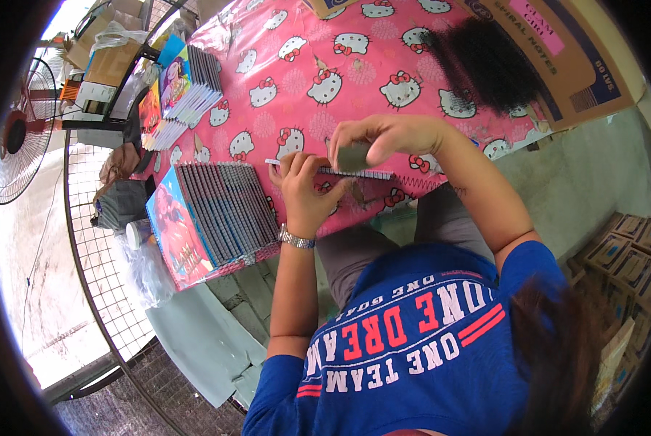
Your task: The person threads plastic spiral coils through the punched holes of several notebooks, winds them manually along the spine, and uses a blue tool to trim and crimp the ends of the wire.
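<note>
"White edge, black coil: what is it?"

"One notebook [378, 174], seen nearly edge-on, over the near side of the table, in front of the person. One coil [416, 182] trails from its right end."

"And the hands?"

"Two. The left hand [304, 178] is narrow, fingers bent, thumb and fingers gripping the notebook toward its left end. The right hand [391, 142] is curled above its middle, pinching one dark olive piece [352, 157] between thumb and fingers."

"Does that piece touch the notebook?"

"I cannot tell from this angle."

"What else is there?"

"One watch [298, 237], on the left wrist. Three piles, all to the left: one big near pile [220, 211], then two back piles [187, 83], side by side. One heap [489, 65] of black coils, too tangled to count, lies at the far right, just beside one box [569, 62]. Pink cloth [365, 98] covers the table. One fan [17, 134] stands at far left."
</note>
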A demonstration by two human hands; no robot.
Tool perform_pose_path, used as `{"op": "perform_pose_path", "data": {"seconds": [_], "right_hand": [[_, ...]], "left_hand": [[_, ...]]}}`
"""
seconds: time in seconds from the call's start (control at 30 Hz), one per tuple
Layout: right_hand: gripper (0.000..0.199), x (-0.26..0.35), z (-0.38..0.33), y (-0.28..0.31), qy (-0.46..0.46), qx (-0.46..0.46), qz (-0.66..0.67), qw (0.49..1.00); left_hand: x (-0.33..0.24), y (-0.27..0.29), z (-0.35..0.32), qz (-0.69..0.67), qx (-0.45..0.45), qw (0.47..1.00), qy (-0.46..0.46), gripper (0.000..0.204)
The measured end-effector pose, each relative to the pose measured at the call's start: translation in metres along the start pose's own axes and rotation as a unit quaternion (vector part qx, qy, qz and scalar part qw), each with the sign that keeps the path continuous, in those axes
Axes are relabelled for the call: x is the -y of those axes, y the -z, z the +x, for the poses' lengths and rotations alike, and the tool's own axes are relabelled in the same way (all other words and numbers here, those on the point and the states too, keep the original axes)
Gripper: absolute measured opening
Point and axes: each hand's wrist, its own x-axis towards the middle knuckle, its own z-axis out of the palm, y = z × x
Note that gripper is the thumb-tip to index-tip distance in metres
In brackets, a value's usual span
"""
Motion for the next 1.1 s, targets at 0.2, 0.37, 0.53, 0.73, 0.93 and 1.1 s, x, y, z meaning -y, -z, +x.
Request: {"op": "perform_pose_path", "data": {"seconds": [0.2,0.37,0.53,0.73,0.93,1.1], "right_hand": [[0.051,-0.008,0.012,0.002,0.051,0.039,0.192,0.979],[0.052,0.002,0.023,0.005,-0.045,0.009,0.023,0.999],[0.055,0.0,0.034,0.011,-0.084,-0.001,-0.085,0.993],[0.055,0.023,0.047,0.012,-0.066,0.059,-0.095,0.992],[0.051,0.012,0.031,0.01,-0.041,0.059,0.002,0.997],[0.049,0.004,0.02,0.001,-0.009,0.004,0.069,0.998]], "left_hand": [[0.009,0.006,0.002,-0.003,-0.006,1.0,0.024,0.043],[0.02,0.009,-0.003,0.001,-0.005,1.0,0.016,0.046],[0.028,0.016,0.003,-0.017,-0.014,0.999,0.025,0.043],[0.048,0.019,-0.007,-0.117,-0.017,0.988,0.098,0.039],[0.047,0.01,-0.009,-0.194,0.016,0.977,0.089,0.037],[0.037,0.008,-0.002,-0.227,0.032,0.971,0.069,0.039]]}}
